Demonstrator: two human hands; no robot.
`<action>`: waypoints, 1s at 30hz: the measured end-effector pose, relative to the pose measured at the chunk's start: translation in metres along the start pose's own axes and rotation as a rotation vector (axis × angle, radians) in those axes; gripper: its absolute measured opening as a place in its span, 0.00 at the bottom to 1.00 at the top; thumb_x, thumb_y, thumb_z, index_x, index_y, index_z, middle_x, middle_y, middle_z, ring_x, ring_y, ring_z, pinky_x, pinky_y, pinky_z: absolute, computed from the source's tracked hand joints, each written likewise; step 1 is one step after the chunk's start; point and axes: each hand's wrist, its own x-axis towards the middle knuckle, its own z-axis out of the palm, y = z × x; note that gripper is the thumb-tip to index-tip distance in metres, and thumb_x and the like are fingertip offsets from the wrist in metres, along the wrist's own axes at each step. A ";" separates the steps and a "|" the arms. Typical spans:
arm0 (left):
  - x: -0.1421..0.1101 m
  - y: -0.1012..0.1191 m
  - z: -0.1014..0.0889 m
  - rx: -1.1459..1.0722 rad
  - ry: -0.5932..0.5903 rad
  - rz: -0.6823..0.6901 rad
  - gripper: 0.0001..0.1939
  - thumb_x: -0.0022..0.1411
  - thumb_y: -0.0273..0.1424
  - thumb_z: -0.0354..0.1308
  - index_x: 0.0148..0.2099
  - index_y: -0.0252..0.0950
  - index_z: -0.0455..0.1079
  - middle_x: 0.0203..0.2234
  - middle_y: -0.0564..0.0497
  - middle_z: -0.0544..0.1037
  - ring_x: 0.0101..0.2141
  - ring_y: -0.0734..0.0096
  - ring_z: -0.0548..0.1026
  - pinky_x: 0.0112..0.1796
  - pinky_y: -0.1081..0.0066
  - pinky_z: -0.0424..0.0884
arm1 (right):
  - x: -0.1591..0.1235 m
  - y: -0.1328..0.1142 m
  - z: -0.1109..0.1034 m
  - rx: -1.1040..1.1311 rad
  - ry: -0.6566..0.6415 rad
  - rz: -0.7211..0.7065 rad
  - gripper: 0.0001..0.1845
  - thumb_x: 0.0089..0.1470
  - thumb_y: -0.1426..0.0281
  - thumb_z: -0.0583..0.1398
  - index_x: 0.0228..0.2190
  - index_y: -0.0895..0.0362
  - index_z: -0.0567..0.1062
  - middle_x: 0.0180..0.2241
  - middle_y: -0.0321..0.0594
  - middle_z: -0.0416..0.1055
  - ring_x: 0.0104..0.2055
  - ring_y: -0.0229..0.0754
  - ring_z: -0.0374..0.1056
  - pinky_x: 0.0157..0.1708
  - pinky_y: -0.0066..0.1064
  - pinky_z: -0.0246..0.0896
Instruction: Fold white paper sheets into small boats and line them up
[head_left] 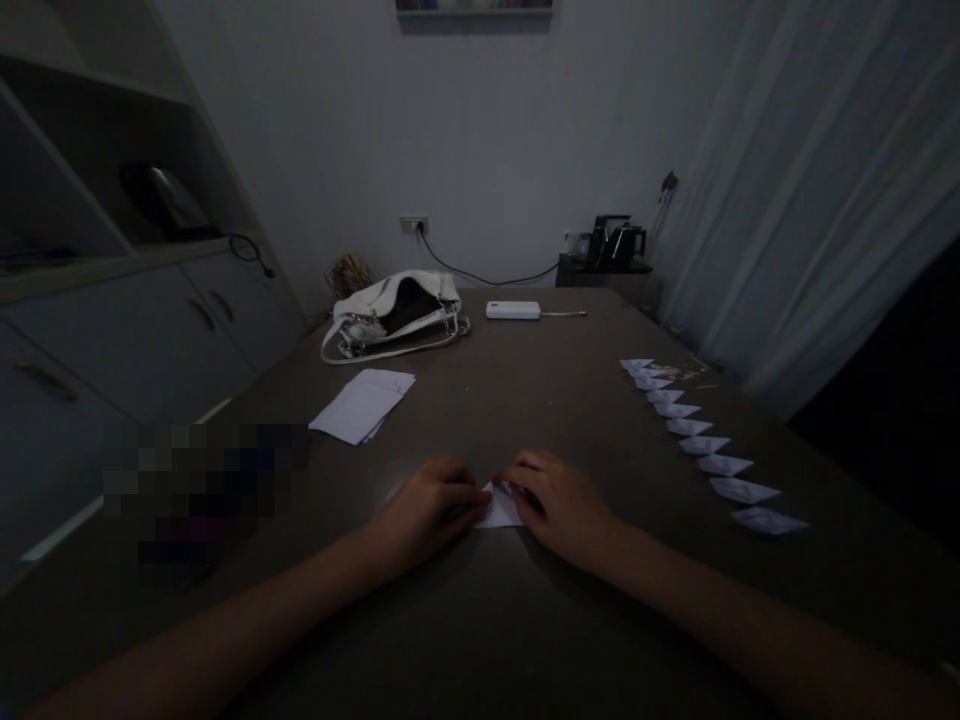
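Observation:
A small white sheet of paper (pixel 501 512), folded to a triangular top, lies on the dark table (pixel 510 610) between my hands. My left hand (pixel 427 510) grips its left side with thumb and fingers. On the other side, my right hand (pixel 559 508) holds the right slope, fingertips near the peak. Parts of the paper are hidden under the fingers. Off to the right stands a slanting row of several folded paper boats (pixel 724 466). A stack of white paper sheets (pixel 361 405) rests farther up the table, left of my hands.
Toward the back are a white handbag (pixel 397 305) and a white power bank (pixel 513 311) with a short cable. Small light scraps (pixel 679 371) lie by the far boats. A black kettle (pixel 624 245) stands beyond the table. A blurred patch covers part of the left side.

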 end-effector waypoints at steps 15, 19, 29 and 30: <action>-0.001 0.000 0.001 -0.040 -0.011 -0.006 0.12 0.65 0.32 0.51 0.45 0.36 0.74 0.36 0.46 0.73 0.36 0.69 0.71 0.37 0.71 0.68 | 0.000 0.000 0.001 -0.013 0.009 0.003 0.17 0.55 0.78 0.52 0.45 0.56 0.71 0.40 0.43 0.69 0.44 0.42 0.64 0.42 0.34 0.60; -0.001 -0.001 0.001 -0.024 -0.012 -0.008 0.11 0.64 0.31 0.52 0.45 0.37 0.74 0.36 0.46 0.73 0.36 0.70 0.71 0.37 0.72 0.67 | 0.000 -0.002 -0.002 -0.025 -0.026 0.002 0.15 0.55 0.78 0.53 0.41 0.54 0.74 0.37 0.41 0.68 0.40 0.41 0.63 0.39 0.31 0.59; -0.001 0.000 0.001 -0.035 -0.025 -0.014 0.11 0.65 0.30 0.51 0.44 0.35 0.74 0.36 0.46 0.72 0.36 0.70 0.71 0.37 0.72 0.68 | 0.000 0.000 0.000 0.010 -0.014 -0.002 0.15 0.55 0.78 0.54 0.41 0.54 0.75 0.37 0.40 0.68 0.40 0.40 0.63 0.38 0.30 0.59; -0.001 0.000 0.001 -0.034 -0.026 -0.015 0.11 0.65 0.30 0.51 0.44 0.35 0.74 0.36 0.46 0.72 0.36 0.70 0.71 0.37 0.72 0.68 | 0.000 0.000 0.000 0.009 -0.015 -0.005 0.15 0.55 0.78 0.54 0.41 0.54 0.75 0.37 0.41 0.68 0.40 0.40 0.63 0.38 0.30 0.59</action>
